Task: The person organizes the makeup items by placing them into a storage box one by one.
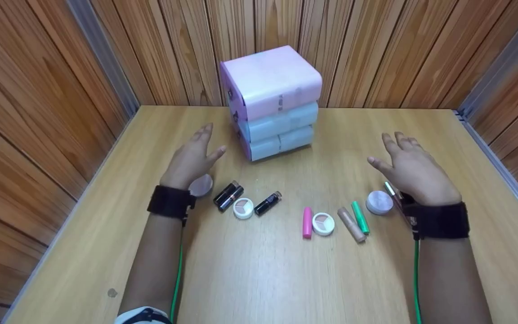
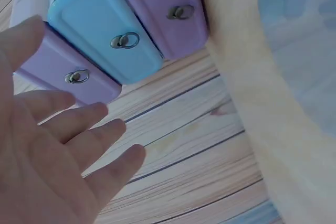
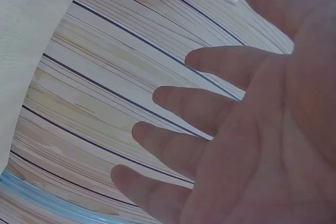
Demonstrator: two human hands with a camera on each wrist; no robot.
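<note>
My left hand (image 1: 190, 157) is held over the table with straight, spread fingers and nothing in them. Right below its wrist lies a round lilac-lidded jar (image 1: 201, 185), partly covered by the wristband. On the other side, my right hand (image 1: 421, 171) is likewise spread and holds nothing; a slim dark tube (image 1: 394, 195) is half hidden beneath it. Another lilac-lidded jar (image 1: 379, 202) sits just left of that wrist. Between the hands at the back stands a stack of three drawers, a pink one (image 1: 277, 81) over two light blue ones (image 1: 286, 121). Ring pulls (image 2: 125, 40) show on their fronts.
Black lipstick tubes (image 1: 228, 196), another black tube (image 1: 268, 203) and a white three-colour pan (image 1: 243, 208) lie centre left. A pink tube (image 1: 307, 222), a second pan (image 1: 323, 224), a taupe tube (image 1: 351, 225) and a green tube (image 1: 360, 218) lie centre right. Wood-panel walls (image 1: 349, 54) enclose the table.
</note>
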